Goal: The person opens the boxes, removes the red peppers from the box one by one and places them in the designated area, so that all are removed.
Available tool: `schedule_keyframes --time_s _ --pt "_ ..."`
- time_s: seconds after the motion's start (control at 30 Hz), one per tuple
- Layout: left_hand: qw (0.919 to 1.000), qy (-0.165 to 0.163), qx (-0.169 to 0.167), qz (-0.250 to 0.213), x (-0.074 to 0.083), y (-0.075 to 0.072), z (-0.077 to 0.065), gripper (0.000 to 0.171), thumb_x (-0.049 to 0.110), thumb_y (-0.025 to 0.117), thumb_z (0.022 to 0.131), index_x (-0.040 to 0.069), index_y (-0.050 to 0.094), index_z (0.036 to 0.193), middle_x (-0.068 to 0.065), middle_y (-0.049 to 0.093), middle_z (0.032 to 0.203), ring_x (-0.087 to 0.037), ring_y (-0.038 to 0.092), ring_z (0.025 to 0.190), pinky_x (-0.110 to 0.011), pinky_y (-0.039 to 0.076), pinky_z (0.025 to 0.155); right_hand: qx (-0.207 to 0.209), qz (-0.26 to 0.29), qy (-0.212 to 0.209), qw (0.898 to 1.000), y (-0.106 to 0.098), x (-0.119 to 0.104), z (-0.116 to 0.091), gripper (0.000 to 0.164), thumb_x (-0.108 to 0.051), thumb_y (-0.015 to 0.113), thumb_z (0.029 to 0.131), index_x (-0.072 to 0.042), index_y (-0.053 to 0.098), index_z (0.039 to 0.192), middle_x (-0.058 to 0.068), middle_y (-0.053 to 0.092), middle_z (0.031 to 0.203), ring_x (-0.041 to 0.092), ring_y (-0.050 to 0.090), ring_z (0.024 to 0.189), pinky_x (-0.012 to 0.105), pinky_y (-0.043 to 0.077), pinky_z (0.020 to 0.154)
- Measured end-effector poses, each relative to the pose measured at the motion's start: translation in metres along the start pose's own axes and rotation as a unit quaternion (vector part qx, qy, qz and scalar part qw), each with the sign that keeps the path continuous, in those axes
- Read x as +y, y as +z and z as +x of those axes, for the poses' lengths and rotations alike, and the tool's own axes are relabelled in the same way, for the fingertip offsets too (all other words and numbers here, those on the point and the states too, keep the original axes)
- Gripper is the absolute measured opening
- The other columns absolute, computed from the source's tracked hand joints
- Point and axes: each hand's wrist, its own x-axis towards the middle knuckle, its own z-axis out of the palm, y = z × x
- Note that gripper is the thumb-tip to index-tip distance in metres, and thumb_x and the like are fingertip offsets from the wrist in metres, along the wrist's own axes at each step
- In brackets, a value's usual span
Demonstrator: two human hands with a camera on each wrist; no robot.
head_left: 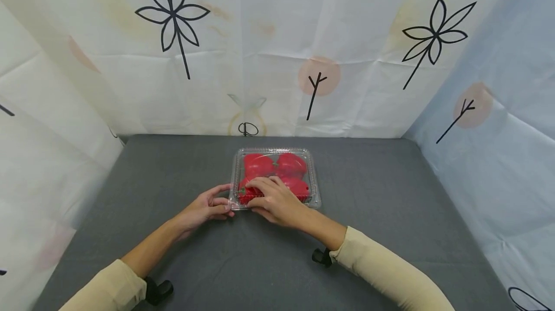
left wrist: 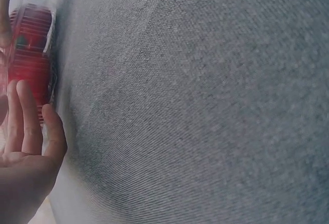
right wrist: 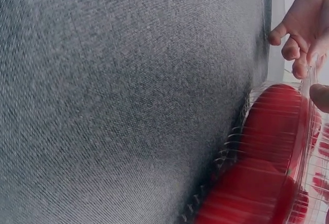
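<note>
A clear plastic clamshell container [head_left: 315, 186] sits on the grey tabletop, packed with several glossy red tomatoes [head_left: 291, 164] that have green stems. My right hand [head_left: 281, 204] arches over its front left part. The fingers bend onto the lid while the thumb lies at the front edge, gripping it there. At the container's left front corner is my left hand [head_left: 203, 211], its fingertips right at the rim. The left wrist view shows those fingers [left wrist: 32, 126] fairly straight beside the ribbed side. In the right wrist view the tomatoes [right wrist: 272, 126] show through the ribbed wall.
Grey cloth covers the table [head_left: 368, 181]. Behind it and at both sides hang pale curtains [head_left: 269, 22] printed with flowers and trees. A black wrist mount [head_left: 322, 257] shows at the right sleeve and another mount [head_left: 159, 291] at the left.
</note>
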Motion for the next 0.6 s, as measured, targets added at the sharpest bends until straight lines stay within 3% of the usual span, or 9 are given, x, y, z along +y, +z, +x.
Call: schedule_keyframes --time_s 0.6 --pt "1.0 -0.003 0.008 -0.002 0.002 0.0036 0.0007 0.072 0.015 0.064 0.098 0.004 0.02 0.155 -0.009 0.071 0.107 -0.018 0.069 0.093 -0.034 0.054 0.086 -0.008 0.008 0.011 1.0 0.0043 -0.004 0.0027 0.017 -0.021 0.083 0.082 -0.016 0.079 0.098 0.005 0.061 0.123 0.023 0.049 0.124 0.044 0.039 0.104"
